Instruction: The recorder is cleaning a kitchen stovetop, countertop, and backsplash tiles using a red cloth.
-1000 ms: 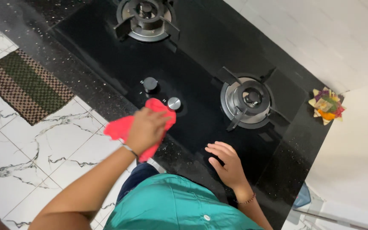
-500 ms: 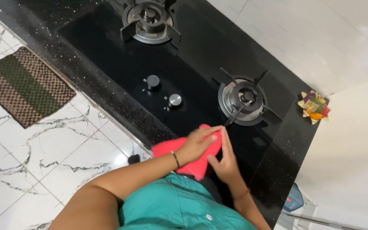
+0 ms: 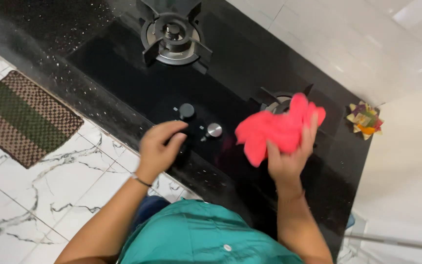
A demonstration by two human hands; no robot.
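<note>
My right hand (image 3: 289,159) holds a bright pink cloth (image 3: 277,127) lifted above the black glass hob (image 3: 137,73), in front of the right burner (image 3: 277,103), which it mostly hides. My left hand (image 3: 159,146) rests empty with curled fingers on the hob's front edge, just below the black knob (image 3: 187,111) and left of the silver knob (image 3: 214,129). The left burner (image 3: 172,35) stands uncovered at the back.
The hob sits in a speckled black stone counter (image 3: 50,54). A small colourful woven object (image 3: 365,120) lies at the counter's right end near the white tiled wall. A brown-and-green checked mat (image 3: 23,115) lies on the marble floor at left.
The pink cloth passed from my left hand to my right hand and was lifted off the hob. My left hand moved back left, to the hob edge by the knobs.
</note>
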